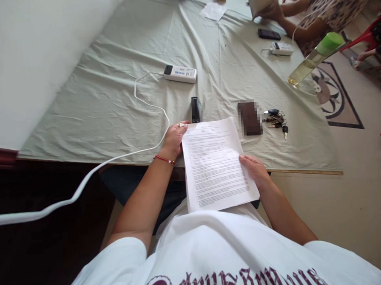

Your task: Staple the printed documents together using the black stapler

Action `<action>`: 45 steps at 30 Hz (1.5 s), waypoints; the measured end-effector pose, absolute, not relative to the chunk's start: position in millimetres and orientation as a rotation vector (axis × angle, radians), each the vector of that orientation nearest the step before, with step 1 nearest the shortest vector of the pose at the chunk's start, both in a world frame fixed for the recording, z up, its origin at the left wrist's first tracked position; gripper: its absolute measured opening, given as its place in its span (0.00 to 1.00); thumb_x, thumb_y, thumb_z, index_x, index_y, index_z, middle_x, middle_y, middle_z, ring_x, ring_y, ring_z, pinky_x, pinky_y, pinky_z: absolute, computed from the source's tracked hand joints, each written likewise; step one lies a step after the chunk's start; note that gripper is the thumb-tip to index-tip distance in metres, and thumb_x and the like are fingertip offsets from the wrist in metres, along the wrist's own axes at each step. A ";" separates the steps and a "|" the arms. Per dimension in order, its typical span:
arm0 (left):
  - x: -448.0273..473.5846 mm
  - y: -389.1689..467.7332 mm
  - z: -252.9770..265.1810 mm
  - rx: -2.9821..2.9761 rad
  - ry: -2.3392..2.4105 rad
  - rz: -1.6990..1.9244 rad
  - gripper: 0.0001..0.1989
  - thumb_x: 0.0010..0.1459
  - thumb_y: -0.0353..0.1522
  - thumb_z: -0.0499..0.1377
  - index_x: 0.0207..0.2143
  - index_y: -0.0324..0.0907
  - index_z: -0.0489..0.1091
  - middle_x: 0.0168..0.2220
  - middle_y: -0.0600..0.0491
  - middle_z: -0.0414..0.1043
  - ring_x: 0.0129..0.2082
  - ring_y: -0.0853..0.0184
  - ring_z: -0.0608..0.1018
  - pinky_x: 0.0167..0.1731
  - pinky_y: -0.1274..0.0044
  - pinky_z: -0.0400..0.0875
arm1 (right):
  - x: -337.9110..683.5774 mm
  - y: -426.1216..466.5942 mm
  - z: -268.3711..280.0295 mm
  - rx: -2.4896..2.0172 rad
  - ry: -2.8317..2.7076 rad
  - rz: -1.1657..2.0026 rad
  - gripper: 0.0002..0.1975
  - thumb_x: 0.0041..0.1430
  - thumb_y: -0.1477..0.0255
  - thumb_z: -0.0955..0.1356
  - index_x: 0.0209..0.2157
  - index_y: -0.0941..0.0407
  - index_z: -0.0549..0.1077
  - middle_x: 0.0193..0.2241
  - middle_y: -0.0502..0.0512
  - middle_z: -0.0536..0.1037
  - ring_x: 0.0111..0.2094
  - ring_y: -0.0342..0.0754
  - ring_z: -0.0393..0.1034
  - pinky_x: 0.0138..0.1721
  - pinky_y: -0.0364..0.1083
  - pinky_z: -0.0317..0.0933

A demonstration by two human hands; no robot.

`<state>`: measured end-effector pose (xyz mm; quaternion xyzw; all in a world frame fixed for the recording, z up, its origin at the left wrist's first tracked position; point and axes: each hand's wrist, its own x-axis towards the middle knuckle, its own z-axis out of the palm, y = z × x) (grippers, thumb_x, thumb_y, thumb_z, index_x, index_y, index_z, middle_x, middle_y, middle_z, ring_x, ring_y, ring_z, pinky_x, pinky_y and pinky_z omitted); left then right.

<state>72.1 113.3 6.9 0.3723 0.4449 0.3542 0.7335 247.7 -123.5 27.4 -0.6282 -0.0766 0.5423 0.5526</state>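
A stack of printed paper sheets [215,166] lies across the table's near edge, its lower end close to my white shirt. My left hand [174,140] grips the stack at its upper left corner, and a red string bracelet [165,160] circles that wrist. On the opposite side, my right hand [255,169] holds the right edge between thumb and fingers. Just beyond the top of the sheets stands a black stapler-like object [195,109]; I cannot tell its exact kind. The fingers behind the sheets are hidden.
A white power bank [180,73] trails a white cable [121,156] toward me. Rightward lie a blurred brown wallet-like item [249,118], keys [276,120], and a tilted green-capped bottle [315,59]. Another person's hands [272,11] hold papers near a phone [269,34] and second power bank [282,49].
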 end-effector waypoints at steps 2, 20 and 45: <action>74.6 114.5 9.4 0.861 1.076 0.728 0.04 0.53 0.25 0.61 0.33 0.38 0.73 0.25 0.54 0.74 0.25 0.68 0.75 0.28 0.77 0.70 | 251.1 -123.4 30.8 -1.497 -0.151 1.276 0.19 0.45 0.59 0.80 0.35 0.55 0.81 0.33 0.54 0.85 0.32 0.52 0.79 0.36 0.48 0.73; 74.2 127.4 10.1 1.021 1.257 0.724 0.19 0.43 0.20 0.60 0.40 0.42 0.66 0.19 0.61 0.65 0.16 0.71 0.66 0.18 0.80 0.56 | 259.8 -120.8 28.3 -1.546 -0.230 1.286 0.19 0.50 0.55 0.77 0.39 0.52 0.81 0.34 0.54 0.85 0.34 0.56 0.80 0.34 0.51 0.71; 92.8 144.7 -5.1 1.265 1.214 0.831 0.08 0.50 0.22 0.61 0.22 0.41 0.71 0.16 0.59 0.62 0.18 0.72 0.61 0.19 0.79 0.52 | 274.4 -110.7 22.0 -1.666 -0.350 1.283 0.20 0.54 0.49 0.74 0.40 0.50 0.80 0.33 0.52 0.83 0.32 0.52 0.76 0.29 0.47 0.67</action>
